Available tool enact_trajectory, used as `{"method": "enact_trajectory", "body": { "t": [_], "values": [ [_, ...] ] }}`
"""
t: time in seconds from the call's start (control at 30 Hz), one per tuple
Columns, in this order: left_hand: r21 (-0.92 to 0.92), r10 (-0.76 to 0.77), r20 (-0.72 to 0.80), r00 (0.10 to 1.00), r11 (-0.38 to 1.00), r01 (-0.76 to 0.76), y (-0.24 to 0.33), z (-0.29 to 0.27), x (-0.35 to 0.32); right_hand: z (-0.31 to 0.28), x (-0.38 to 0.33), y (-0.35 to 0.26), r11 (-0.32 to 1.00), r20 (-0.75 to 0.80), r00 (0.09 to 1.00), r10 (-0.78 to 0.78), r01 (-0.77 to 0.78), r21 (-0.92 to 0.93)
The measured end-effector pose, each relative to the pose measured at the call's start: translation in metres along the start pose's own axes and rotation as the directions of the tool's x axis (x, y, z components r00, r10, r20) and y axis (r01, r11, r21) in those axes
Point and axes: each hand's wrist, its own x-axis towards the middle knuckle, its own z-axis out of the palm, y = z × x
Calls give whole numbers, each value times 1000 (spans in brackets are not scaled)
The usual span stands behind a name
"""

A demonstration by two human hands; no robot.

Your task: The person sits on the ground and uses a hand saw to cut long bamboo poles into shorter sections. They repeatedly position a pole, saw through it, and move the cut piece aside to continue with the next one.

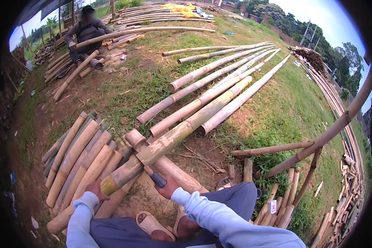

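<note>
Fingers of the left hand (96, 191) grasp the near end of a bamboo pole (169, 139); those of the right hand (168, 187) clench a tool's dark handle (155, 177) just beside it. Stretching away forward and rightward across a thick log (173, 168), the pole looks yellow-green, blotched with pale brown, ringed at its joints.

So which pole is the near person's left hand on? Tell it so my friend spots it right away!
Look for the long bamboo poles fanned over the grass. The held pole reaches back from them over a thick crosswise pole to the left hand at its near end. Unlike its paler neighbours, it has green and yellow patches.
</note>
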Motion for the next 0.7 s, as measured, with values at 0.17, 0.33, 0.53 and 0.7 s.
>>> {"method": "enact_trajectory", "body": {
  "t": [0.17, 0.33, 0.53, 0.7],
  "values": [
    [-9, -24, 8, 1000, 1000, 24, -8, 2, -1, -33, -93, -11, 999, -13, 1000, -4, 3, -41],
    [-4, -44, 15, 999, 999, 44, -4, 4, -11, -88, -210, -39, 996, 35, 997, 76, -77, 54],
    [-48, 23, 2, 1000, 999, -23, -2, 8, 5, -19, -54, 3, 999, -53, 998, -30, 31, 24],
    [34, 5, -6, 1000, 999, -5, -1, 7, 6, -5, -12, -5, 1000, -6, 1000, 2, -2, -26]
  ]
}}
